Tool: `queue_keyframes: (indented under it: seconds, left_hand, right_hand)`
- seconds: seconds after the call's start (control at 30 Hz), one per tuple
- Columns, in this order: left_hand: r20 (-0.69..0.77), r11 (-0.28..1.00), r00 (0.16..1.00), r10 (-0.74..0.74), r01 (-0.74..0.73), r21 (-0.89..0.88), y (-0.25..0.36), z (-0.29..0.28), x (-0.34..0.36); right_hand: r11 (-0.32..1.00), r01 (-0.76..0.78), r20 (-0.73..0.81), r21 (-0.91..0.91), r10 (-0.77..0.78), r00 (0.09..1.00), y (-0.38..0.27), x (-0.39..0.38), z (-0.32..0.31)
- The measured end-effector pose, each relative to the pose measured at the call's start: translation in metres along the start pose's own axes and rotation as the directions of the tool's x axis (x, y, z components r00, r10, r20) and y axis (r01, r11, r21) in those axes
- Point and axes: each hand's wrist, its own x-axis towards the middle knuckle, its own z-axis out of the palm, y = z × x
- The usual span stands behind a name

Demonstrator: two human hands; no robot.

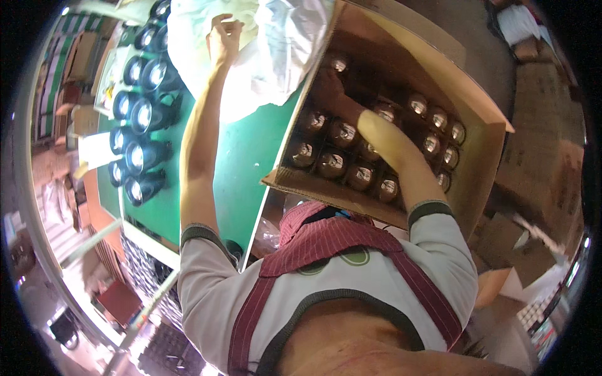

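My left hand (226, 39) reaches out over a white plastic bag (276, 72) at the far side of the table. Its fingers are bent and somewhat apart, with nothing plain between them. My right hand (329, 89) is deep inside a large cardboard box (448, 66) on the right, in shadow. It is next to a shiny round piece (339, 63) near the box's far left corner; whether its fingers hold that piece cannot be seen. Rows of shiny, brownish rounded glass-like pieces (343, 133) sit in the box between dividers.
On the green tabletop (241, 147), dark glossy round vessels (145, 155) stand in rows at the left. A white paper (94, 150) lies beside them. More cardboard boxes (533, 156) stand to the right, and a metal rail (147, 307) runs at the lower left.
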Motion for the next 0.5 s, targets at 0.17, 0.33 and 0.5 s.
queue_keyframes:
  seconds: [0.17, 0.33, 0.5]
  left_hand:
    - [0.207, 0.843, 0.964, -0.168, 0.249, -0.476, 0.060, -0.054, -0.048]
    - [0.212, 0.628, 0.921, -0.328, 0.380, -0.679, 0.134, -0.139, -0.147]
    - [0.291, 0.248, 0.874, -0.389, 0.404, -0.881, 0.184, -0.190, -0.218]
  right_hand:
    - [0.992, 0.035, -0.152, 0.122, -0.016, 0.988, 0.030, -0.016, 0.035]
    - [0.977, 0.140, -0.300, 0.161, -0.087, 0.950, 0.038, -0.047, -0.049]
    - [0.547, -0.101, -0.235, 0.831, 0.509, 0.828, 0.035, -0.158, -0.209]
